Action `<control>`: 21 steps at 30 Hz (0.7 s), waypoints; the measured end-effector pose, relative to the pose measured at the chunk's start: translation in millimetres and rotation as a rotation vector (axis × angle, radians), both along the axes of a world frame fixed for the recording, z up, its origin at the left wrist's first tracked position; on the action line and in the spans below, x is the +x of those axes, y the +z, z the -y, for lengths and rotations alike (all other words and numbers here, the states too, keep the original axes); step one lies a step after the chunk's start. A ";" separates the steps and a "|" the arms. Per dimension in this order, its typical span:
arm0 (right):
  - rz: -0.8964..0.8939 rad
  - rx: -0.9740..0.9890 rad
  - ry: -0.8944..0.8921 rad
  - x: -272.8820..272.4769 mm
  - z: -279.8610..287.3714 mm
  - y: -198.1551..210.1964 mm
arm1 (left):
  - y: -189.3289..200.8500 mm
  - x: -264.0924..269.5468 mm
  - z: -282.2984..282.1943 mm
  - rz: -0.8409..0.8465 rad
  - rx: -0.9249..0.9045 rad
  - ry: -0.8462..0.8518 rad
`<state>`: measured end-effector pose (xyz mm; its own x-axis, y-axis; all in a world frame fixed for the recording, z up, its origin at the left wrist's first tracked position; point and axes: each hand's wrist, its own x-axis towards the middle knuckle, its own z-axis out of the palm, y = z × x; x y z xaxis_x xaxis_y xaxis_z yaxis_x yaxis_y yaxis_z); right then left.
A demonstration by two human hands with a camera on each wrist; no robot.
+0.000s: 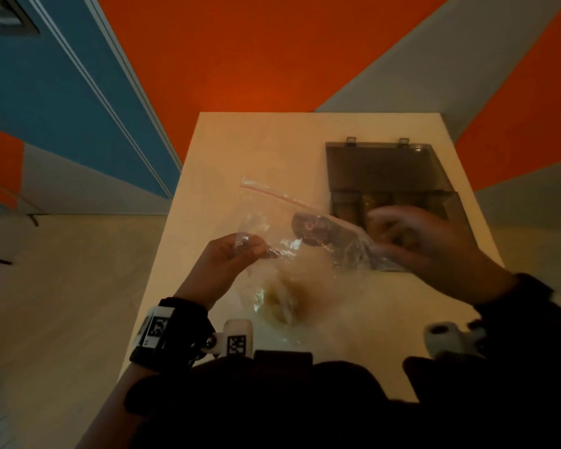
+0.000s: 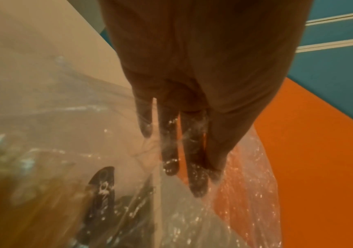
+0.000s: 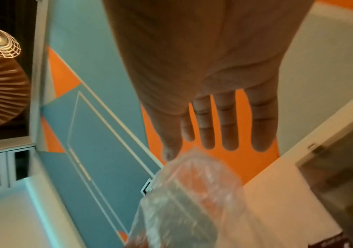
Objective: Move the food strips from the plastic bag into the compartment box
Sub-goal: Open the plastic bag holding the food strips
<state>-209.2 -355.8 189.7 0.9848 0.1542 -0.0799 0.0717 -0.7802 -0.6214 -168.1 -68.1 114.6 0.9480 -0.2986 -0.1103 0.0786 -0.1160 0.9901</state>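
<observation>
A clear plastic bag (image 1: 292, 241) with a red zip line and a dark label hangs above the pale table (image 1: 227, 150). Yellowish food strips (image 1: 282, 303) sag in its lower end. My left hand (image 1: 256, 251) pinches the bag's left edge; in the left wrist view its fingertips (image 2: 196, 184) press together on the crinkled film (image 2: 245, 193). My right hand (image 1: 399, 241), blurred, hovers at the bag's right side over the dark compartment box (image 1: 386, 176). In the right wrist view its fingers (image 3: 230, 130) are straight and spread, with the bag (image 3: 192, 193) just below the thumb.
The box's lid (image 1: 379, 166) lies open toward the table's far edge, with its compartments partly hidden by my right hand. An orange, blue and grey wall (image 1: 256, 53) stands behind the table. Light flooring (image 1: 62, 303) lies to the left.
</observation>
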 end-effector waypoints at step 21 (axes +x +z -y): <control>-0.011 0.301 -0.189 13.2 -28.8 -36.8 | -6.9 31.2 -6.7 0.274 0.472 0.285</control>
